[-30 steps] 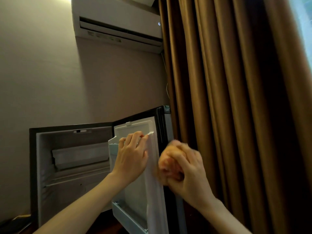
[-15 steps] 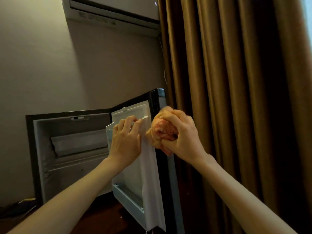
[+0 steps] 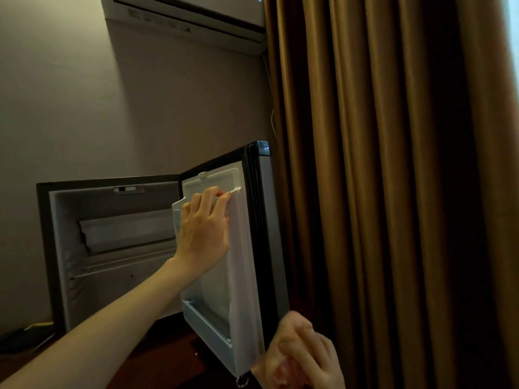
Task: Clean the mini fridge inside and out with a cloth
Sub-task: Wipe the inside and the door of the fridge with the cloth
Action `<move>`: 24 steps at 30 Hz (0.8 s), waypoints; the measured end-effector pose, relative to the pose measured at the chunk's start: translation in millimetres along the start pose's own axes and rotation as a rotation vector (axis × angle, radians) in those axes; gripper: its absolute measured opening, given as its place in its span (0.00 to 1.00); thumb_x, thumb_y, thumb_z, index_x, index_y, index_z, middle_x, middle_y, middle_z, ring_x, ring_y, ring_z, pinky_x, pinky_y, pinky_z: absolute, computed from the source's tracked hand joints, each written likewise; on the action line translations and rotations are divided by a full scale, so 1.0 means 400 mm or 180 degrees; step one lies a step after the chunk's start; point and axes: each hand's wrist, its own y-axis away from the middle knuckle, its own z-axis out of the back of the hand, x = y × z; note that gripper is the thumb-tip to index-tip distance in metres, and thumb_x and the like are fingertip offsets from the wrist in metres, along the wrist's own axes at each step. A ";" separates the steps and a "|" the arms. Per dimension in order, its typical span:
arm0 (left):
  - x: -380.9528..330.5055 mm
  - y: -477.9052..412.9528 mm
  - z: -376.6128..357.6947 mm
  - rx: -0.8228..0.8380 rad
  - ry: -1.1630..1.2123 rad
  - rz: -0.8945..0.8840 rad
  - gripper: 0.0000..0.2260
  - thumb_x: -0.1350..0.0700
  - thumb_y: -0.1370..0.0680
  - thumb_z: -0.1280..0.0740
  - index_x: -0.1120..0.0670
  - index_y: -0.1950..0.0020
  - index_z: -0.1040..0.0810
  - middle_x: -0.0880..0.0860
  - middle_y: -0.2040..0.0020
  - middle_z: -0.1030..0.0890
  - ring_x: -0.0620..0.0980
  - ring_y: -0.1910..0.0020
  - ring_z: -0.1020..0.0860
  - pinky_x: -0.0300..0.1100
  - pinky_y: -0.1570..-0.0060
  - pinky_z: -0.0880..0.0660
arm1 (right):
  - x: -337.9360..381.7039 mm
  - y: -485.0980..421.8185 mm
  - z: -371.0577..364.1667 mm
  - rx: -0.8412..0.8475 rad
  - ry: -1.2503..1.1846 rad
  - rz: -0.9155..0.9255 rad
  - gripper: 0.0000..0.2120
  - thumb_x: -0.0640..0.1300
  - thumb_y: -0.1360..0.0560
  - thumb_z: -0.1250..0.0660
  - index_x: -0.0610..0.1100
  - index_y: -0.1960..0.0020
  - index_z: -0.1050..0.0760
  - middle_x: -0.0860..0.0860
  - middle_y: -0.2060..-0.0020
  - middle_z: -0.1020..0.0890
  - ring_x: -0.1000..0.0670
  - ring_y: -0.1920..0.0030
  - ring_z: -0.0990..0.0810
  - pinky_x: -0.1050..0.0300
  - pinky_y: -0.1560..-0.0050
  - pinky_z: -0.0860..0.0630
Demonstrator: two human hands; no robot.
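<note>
Dim corner: brown curtain (image 3: 393, 192) hangs just beside the mini fridge (image 3: 112, 248), whose door (image 3: 244, 262) stands wide open. Our left hand (image 3: 203, 237) hooks its fingers over the door's upper inner rail, bracing it. Our right hand (image 3: 306, 357), blurred, bunches the cloth (image 3: 283, 372) low at the door's outer edge. We judge: brace firmly, wipe long strokes along that edge. Little room curtain-side; keep the cloth clear of the folds.
</note>
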 end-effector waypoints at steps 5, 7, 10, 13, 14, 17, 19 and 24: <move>0.008 0.001 0.001 0.0015 -0.0042 -0.0028 0.20 0.66 0.31 0.27 0.61 0.39 0.25 0.59 0.42 0.25 0.59 0.47 0.26 0.54 0.50 0.28 | 0.028 -0.138 0.041 -0.0509 -0.0608 -0.0176 0.26 0.64 0.37 0.29 0.59 0.41 0.26 0.56 0.34 0.31 0.50 0.40 0.29 0.49 0.46 0.24; 0.009 0.002 0.002 0.0008 -0.0043 -0.0046 0.20 0.65 0.31 0.28 0.61 0.39 0.25 0.58 0.42 0.26 0.58 0.47 0.27 0.54 0.50 0.28 | 0.040 -0.239 0.090 -0.0499 -0.0764 -0.0111 0.29 0.61 0.38 0.25 0.58 0.39 0.28 0.55 0.34 0.30 0.50 0.39 0.30 0.53 0.41 0.27; 0.007 0.000 0.003 -0.0011 -0.0075 -0.0033 0.19 0.64 0.29 0.31 0.61 0.39 0.25 0.59 0.42 0.26 0.58 0.46 0.28 0.55 0.50 0.28 | 0.057 -0.417 0.167 -0.0534 -0.0786 0.0008 0.30 0.51 0.36 0.24 0.55 0.37 0.29 0.52 0.35 0.29 0.46 0.39 0.30 0.54 0.41 0.30; 0.010 -0.001 0.003 -0.0006 -0.0125 -0.0101 0.18 0.58 0.28 0.37 0.59 0.38 0.26 0.59 0.42 0.26 0.58 0.46 0.28 0.54 0.50 0.29 | 0.071 -0.580 0.225 -0.0710 -0.0755 0.0117 0.28 0.49 0.35 0.25 0.48 0.37 0.27 0.49 0.39 0.26 0.46 0.41 0.28 0.55 0.40 0.32; 0.011 -0.001 0.002 -0.0024 -0.0111 -0.0127 0.17 0.58 0.28 0.38 0.58 0.39 0.26 0.58 0.42 0.26 0.57 0.47 0.28 0.53 0.51 0.29 | 0.076 -0.620 0.238 -0.0807 -0.0758 0.0192 0.27 0.50 0.35 0.25 0.47 0.38 0.27 0.48 0.41 0.25 0.47 0.41 0.27 0.52 0.39 0.31; 0.013 0.001 0.000 -0.0093 -0.0055 -0.0122 0.15 0.60 0.28 0.37 0.57 0.41 0.27 0.57 0.43 0.26 0.56 0.49 0.28 0.52 0.53 0.29 | 0.089 -0.664 0.249 -0.0929 -0.0819 0.0210 0.26 0.51 0.34 0.26 0.47 0.39 0.26 0.48 0.43 0.24 0.49 0.43 0.26 0.48 0.39 0.28; 0.015 0.002 0.005 -0.0063 -0.0086 -0.0097 0.16 0.60 0.28 0.36 0.57 0.41 0.27 0.58 0.43 0.26 0.57 0.49 0.28 0.52 0.53 0.29 | 0.091 -0.633 0.233 -0.0895 -0.0816 0.0142 0.27 0.55 0.34 0.29 0.48 0.38 0.27 0.48 0.42 0.25 0.48 0.42 0.26 0.50 0.39 0.28; 0.020 0.006 0.026 0.0059 -0.0187 -0.0006 0.19 0.61 0.29 0.34 0.59 0.38 0.26 0.58 0.41 0.26 0.58 0.47 0.27 0.53 0.51 0.30 | 0.087 -0.445 0.168 -0.0585 -0.0724 -0.0016 0.29 0.51 0.35 0.25 0.53 0.36 0.30 0.50 0.35 0.30 0.45 0.37 0.31 0.54 0.40 0.29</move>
